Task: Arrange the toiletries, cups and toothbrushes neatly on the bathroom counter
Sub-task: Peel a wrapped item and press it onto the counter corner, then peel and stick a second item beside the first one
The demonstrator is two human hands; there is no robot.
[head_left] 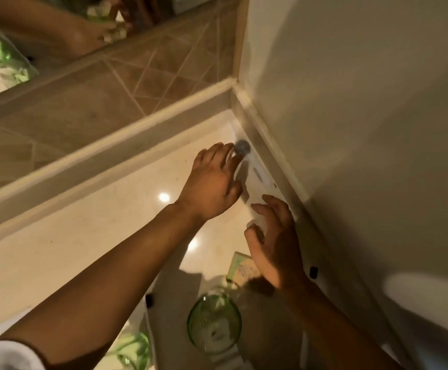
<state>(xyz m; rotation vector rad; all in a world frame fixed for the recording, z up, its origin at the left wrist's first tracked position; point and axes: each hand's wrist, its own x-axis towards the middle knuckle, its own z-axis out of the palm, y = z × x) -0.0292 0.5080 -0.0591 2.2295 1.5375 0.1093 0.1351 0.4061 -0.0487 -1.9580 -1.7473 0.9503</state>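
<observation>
Nearest the lens, at lower left, a white sleeve (6, 355) covers the left upper arm; just right of it lies a crumpled green-and-white wrapper (134, 349). Further right stands a green glass cup (214, 323), seen from above, on the pale polished tabletop (89, 231). Beyond the cup a light green packet (240, 268) lies flat, partly covered by the right wrist. Left hand (212, 182): palm down, fingers spread, grip open, fingertips touching or just beside the grey cap (242, 146) of a white tube (260, 182) that lies flat in the corner along the base of the right wall (364, 116). Right hand (276, 241): fingers curled loosely over the near end of the same tube; whether the grip is closed on it cannot be told, owing to blur. A small black object (313, 272) sits near the right wrist by the wall. Upper left: a mirror (30, 36) above the brown tiled backsplash (126, 84) reflects an arm and green items.
</observation>
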